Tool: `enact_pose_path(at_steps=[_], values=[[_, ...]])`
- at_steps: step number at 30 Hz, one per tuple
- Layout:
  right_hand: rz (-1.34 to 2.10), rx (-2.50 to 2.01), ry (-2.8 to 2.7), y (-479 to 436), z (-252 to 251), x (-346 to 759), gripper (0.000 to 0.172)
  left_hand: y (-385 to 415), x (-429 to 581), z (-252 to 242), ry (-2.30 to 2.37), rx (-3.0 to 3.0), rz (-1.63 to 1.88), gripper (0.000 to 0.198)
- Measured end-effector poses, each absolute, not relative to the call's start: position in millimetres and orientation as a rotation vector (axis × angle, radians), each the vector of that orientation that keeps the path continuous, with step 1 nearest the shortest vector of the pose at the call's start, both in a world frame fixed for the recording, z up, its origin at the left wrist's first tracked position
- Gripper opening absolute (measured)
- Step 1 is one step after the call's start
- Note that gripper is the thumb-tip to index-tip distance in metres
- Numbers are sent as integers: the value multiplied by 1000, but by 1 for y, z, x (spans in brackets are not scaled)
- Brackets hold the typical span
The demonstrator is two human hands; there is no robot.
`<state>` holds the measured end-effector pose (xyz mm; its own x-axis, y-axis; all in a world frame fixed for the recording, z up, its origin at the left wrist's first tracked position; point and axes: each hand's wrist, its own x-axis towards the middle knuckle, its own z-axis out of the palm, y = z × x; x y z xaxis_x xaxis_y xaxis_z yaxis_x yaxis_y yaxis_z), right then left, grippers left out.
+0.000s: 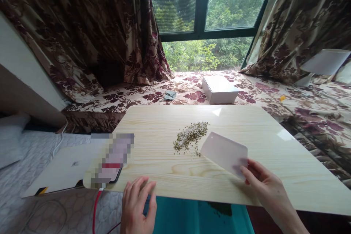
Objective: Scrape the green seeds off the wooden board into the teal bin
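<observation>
My right hand (264, 184) pinches one corner of a thin, pale plastic sheet (226, 152) with rounded corners. The sheet is tilted above the tabletop, its far left corner close to a heap of small grains (189, 137). Greenish-brown and white grains are mixed in that heap, with several strays around its edge. My left hand (139, 204) holds nothing. Its fingers are apart, resting at the front edge of the wooden table (153, 170). Under that edge lies a teal surface (181, 217) bearing a dark patch of grains (219, 208); whether it is a container I cannot tell.
A phone (116, 159), its screen blurred out, lies at the table's left end with a red cable (95, 208) plugged in. Beside it is a pale flat box (65, 164) on the bed. A white box (221, 89) and a lamp (326, 62) stand behind on the floral-covered sill.
</observation>
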<state>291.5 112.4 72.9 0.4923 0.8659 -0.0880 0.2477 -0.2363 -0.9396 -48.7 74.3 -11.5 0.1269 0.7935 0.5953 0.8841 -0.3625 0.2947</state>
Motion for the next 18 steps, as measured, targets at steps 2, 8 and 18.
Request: enact_pose_path(at_steps=[2,8,18], values=[[821,-1741,-974,112,72,291,30,74,-52,-16,-1668,-2272,-1034,24],[824,-1732,-959,115,71,292,31,75,-54,-19,-1650,-2271,-1023,25],[868,-1741,-1013,117,68,284,35,74,-51,-13,-1636,-2266,-1052,24]])
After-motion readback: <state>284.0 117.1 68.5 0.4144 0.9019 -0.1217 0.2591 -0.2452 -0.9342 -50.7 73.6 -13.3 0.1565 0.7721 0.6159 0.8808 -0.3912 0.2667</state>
